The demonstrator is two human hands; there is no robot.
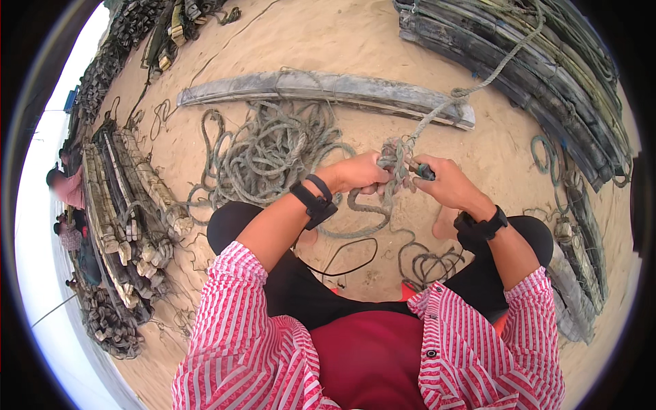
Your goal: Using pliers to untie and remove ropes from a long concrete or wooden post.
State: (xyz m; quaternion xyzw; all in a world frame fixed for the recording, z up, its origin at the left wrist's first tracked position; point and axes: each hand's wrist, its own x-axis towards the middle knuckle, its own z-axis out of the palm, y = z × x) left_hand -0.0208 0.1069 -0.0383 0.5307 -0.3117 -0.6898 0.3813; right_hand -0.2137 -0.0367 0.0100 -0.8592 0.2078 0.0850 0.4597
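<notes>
A knotted, frayed part of a thick grey-green rope point(392, 156) is gripped in my left hand point(361, 171), fingers closed around it. My right hand point(445, 182) is closed on a short tool with a dark green handle point(425, 171). Its tip meets the rope, and my fingers hide what kind of tool it is. From the knot the rope runs taut up to the right, past a second knot point(460, 92). Below my hands it hangs in a loop point(369, 225) that leads toward a tangled rope pile point(270, 154) on the sand.
A long weathered beam point(328, 87) lies across the sand ahead. Stacked dark planks point(506, 65) fill the far right, and bundled timbers point(126, 198) the left, with people point(67, 188) beyond. Thin cord coils point(434, 265) and a black loop point(352, 256) lie near my legs.
</notes>
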